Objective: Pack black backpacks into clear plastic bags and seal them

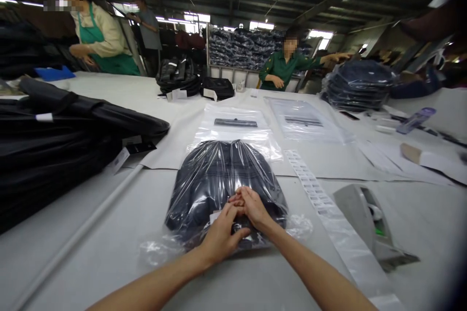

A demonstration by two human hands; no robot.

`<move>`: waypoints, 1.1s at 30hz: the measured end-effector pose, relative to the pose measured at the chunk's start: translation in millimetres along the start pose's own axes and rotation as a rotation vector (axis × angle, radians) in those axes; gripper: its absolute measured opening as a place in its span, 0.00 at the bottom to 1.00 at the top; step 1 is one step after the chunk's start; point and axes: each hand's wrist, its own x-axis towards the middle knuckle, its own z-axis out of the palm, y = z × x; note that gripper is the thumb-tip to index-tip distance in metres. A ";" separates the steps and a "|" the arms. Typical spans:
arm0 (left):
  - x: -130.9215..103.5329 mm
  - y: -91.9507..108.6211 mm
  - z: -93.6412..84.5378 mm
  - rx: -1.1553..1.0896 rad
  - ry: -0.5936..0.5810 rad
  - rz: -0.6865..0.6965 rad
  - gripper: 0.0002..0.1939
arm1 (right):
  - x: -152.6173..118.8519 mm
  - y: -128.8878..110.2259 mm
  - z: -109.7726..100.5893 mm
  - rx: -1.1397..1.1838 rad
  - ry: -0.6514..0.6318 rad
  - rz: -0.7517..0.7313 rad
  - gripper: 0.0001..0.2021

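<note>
A dark bag (204, 175), wrapped in a clear plastic bag (226, 155), lies on the white table in front of me. My left hand (222, 234) rests on the near part of the plastic, its thumb spread away from the fingers. My right hand (254, 210) comes in from the right, its bent fingers close together and meeting my left fingertips. Whatever may be between those fingers is hidden. Loose, crumpled plastic sticks out at both lower sides of the dark bag. A small white label shows beside my left hand.
Stacked black bags (54, 155) fill the left side. Flat clear plastic bags (237, 123) lie beyond the wrapped one. At right are a label strip (310, 187), a grey tape dispenser (359, 218) and wrapped bags (359, 85). Several people stand across the table.
</note>
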 end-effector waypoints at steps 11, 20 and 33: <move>1.1 1.6 6.8 0.092 0.044 -0.079 0.04 | -56.0 -33.6 -65.4 -1.029 -0.179 -0.294 0.06; -8.3 -8.6 1.9 0.404 -0.296 0.313 0.24 | -42.5 -3.2 -49.9 -0.842 -0.011 -0.173 0.04; -0.2 -57.2 18.9 0.541 -0.145 0.438 0.22 | -189.7 -46.6 -305.6 -0.603 0.920 0.388 0.21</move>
